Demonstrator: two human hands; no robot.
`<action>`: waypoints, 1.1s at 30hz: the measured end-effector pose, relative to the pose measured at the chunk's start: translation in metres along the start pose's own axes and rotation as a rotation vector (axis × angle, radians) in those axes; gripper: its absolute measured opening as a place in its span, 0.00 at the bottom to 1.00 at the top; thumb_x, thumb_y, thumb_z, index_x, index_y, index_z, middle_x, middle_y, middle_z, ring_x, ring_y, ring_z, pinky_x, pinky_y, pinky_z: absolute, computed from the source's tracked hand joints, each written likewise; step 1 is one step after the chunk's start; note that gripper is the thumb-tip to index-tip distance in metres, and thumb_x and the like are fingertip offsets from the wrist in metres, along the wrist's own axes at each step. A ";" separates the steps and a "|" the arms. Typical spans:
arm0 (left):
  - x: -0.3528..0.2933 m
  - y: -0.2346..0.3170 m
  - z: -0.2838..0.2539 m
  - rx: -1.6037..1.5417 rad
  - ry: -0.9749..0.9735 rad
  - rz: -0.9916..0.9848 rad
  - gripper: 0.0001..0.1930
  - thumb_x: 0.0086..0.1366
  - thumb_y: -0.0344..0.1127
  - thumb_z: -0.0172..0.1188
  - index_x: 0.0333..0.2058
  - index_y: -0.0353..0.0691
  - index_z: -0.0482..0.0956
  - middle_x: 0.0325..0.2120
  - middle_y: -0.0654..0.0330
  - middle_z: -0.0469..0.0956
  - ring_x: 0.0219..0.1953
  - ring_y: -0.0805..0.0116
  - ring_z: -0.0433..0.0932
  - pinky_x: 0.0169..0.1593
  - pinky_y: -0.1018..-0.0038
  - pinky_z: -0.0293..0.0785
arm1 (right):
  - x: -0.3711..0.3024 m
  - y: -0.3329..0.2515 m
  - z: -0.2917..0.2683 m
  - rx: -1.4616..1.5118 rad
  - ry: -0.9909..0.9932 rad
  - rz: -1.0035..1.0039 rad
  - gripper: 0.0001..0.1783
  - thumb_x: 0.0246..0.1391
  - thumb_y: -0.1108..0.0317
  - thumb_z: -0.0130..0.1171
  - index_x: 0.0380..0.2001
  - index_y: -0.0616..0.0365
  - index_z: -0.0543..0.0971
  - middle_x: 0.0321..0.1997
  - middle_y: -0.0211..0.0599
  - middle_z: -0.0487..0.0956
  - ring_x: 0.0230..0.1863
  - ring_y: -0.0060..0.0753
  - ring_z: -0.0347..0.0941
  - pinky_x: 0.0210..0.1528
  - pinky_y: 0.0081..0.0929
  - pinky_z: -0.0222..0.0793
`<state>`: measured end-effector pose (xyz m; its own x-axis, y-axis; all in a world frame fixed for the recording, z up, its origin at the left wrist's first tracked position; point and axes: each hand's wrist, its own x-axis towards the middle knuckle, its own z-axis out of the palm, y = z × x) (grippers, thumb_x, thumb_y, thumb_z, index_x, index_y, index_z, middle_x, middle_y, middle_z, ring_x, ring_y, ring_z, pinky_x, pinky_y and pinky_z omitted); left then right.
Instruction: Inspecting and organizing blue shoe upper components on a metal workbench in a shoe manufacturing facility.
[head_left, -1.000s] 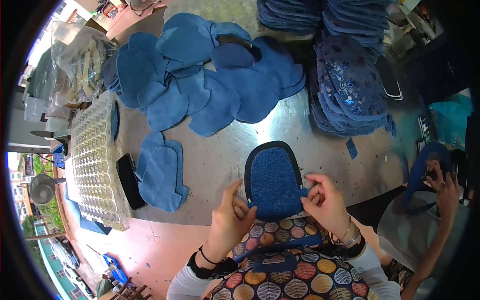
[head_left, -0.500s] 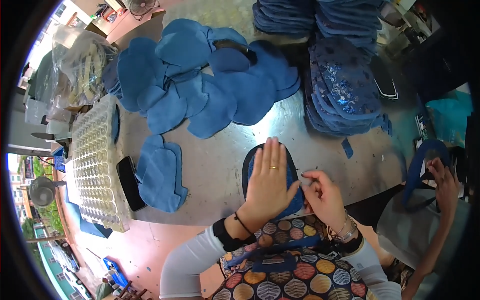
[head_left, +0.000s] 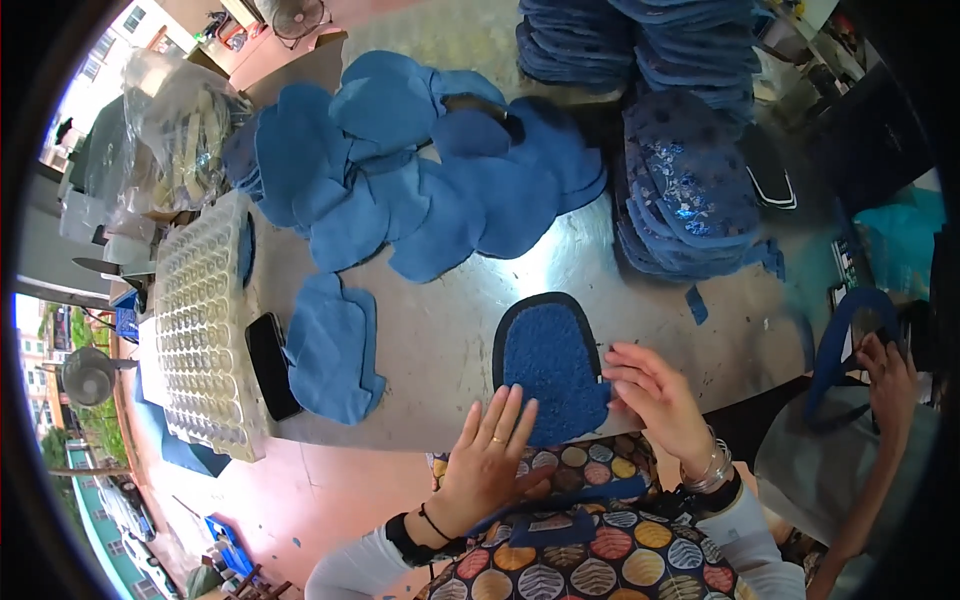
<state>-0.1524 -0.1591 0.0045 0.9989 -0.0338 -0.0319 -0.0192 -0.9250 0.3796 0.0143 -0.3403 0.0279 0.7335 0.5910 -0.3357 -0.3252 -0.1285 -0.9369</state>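
A rounded blue textile piece (head_left: 548, 350) with a rough, fuzzy face and a black border lies flat at the table's front edge. My left hand (head_left: 490, 450) is open, its straight fingers resting on the lower left edge of that piece. My right hand (head_left: 655, 400) is at the piece's right edge, fingers loosely bent and apart, with no object visible in them. A tiny white spot shows on the border beside those fingertips. Farther left lie a few light blue fabric cutouts (head_left: 332, 350).
A black phone (head_left: 272, 367) sits left of the cutouts, beside a clear ridged plastic tray (head_left: 200, 330). Blue fabric pieces (head_left: 430, 215) are heaped at the back. Stacks of dark blue sequined pieces (head_left: 690, 190) stand back right. Another person's hand (head_left: 885, 370) works at far right.
My left hand has slid back toward me and left, uncovering most of the blue piece. My right hand's fingers have loosened at the right edge. The view has shifted slightly.
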 end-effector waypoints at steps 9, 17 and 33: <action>0.042 0.009 -0.055 -1.007 0.228 -0.436 0.32 0.58 0.43 0.67 0.55 0.28 0.68 0.42 0.46 0.78 0.45 0.58 0.77 0.50 0.64 0.72 | 0.020 -0.012 0.036 -0.243 -0.431 -0.132 0.18 0.59 0.75 0.47 0.52 0.59 0.75 0.51 0.39 0.71 0.42 0.23 0.68 0.45 0.20 0.66; 0.056 0.003 -0.076 -1.476 0.482 -0.348 0.11 0.66 0.24 0.54 0.45 0.27 0.75 0.35 0.56 0.81 0.33 0.72 0.80 0.38 0.79 0.77 | 0.031 -0.031 0.017 0.229 -0.184 -0.108 0.17 0.56 0.72 0.62 0.48 0.62 0.73 0.46 0.29 0.72 0.44 0.18 0.68 0.47 0.18 0.66; 0.115 -0.071 -0.087 -0.772 0.448 -0.387 0.13 0.62 0.28 0.59 0.45 0.33 0.78 0.44 0.50 0.78 0.45 0.64 0.80 0.42 0.73 0.77 | 0.159 -0.094 -0.219 -1.261 0.612 -0.575 0.22 0.49 0.61 0.65 0.46 0.61 0.77 0.47 0.49 0.78 0.46 0.50 0.76 0.48 0.35 0.71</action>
<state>-0.0322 -0.0644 0.0540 0.8568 0.5156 0.0122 0.1876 -0.3337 0.9238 0.2925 -0.4081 0.0415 0.8101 0.4253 0.4035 0.5590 -0.7679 -0.3128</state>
